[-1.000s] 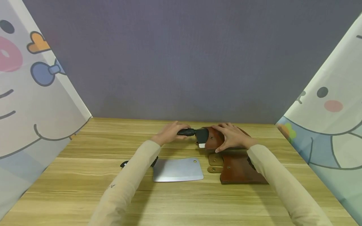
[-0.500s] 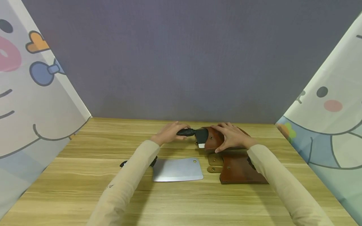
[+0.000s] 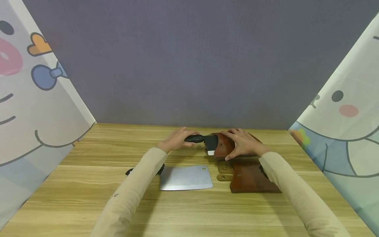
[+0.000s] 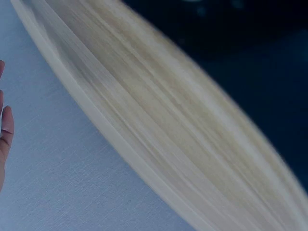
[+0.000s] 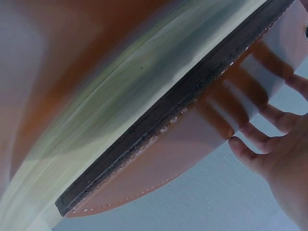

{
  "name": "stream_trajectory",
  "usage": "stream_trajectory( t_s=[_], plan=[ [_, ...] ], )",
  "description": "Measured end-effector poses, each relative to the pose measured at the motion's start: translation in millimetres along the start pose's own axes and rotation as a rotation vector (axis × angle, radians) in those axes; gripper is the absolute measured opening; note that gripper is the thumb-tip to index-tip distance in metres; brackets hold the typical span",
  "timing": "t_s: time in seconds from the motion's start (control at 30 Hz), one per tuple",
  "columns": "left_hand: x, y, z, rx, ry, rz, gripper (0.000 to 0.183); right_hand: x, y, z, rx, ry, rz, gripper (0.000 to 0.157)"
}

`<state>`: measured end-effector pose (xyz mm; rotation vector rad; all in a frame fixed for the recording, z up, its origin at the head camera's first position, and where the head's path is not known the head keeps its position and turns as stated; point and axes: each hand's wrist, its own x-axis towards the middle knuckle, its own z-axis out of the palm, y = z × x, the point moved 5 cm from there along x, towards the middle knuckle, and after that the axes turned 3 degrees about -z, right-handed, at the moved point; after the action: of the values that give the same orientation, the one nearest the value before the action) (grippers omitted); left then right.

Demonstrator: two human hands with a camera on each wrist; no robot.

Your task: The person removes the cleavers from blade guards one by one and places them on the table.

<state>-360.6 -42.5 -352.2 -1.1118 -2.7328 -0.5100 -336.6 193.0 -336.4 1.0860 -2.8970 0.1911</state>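
My left hand (image 3: pixel 177 139) grips the black handle (image 3: pixel 194 138) of a knife near the back of the table. Its dark blade (image 3: pixel 211 143), with a pale lower edge, runs into the mouth of a brown leather sheath (image 3: pixel 222 148). Spanning that sheath, my right hand (image 3: pixel 244 143) holds it with thumb on the near edge and fingers toward the far edge. In the right wrist view, fingertips (image 5: pixel 240 144) touch the stitched leather (image 5: pixel 159 168). Only a few fingers (image 4: pixel 6 127) show in the left wrist view. Most of the blade is hidden inside the sheath.
A broad silver cleaver (image 3: pixel 186 178) lies in front, its black handle partly behind the left sleeve (image 3: pixel 133 194). To its right lies another brown sheath (image 3: pixel 251 181) with tan snap straps (image 3: pixel 225 177), partly covered by the right sleeve (image 3: pixel 296 194). A grey wall (image 3: pixel 189 65) stands behind.
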Motion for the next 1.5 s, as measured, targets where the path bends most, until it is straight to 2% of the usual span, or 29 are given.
stream_trajectory(
  t_s=[0.23, 0.53, 1.03, 1.23, 1.5],
  plan=[
    [-0.9, -0.4, -1.2, 0.010, 0.036, 0.005, 0.047, -0.4, -2.1, -1.2, -0.005, -0.002, -0.003, 0.108],
    [-2.7, 0.5, -3.7, 0.014, 0.042, -0.011, 0.045, -0.4, -3.2, -1.8, -0.008, 0.011, 0.001, 0.108],
    [-4.8, 4.1, -0.2, 0.009, -0.039, -0.017, 0.044, -1.1, -3.5, -1.3, 0.001, 0.018, 0.012, 0.107],
    [-3.4, 7.0, -0.6, 0.054, -0.011, 0.002, 0.044, -0.2, -4.5, -1.9, -0.003, 0.031, 0.002, 0.108],
    [-1.4, 8.2, 1.0, 0.104, 0.002, -0.007, 0.045, 0.1, -7.0, -1.7, -0.009, 0.039, -0.009, 0.107]
  ],
)
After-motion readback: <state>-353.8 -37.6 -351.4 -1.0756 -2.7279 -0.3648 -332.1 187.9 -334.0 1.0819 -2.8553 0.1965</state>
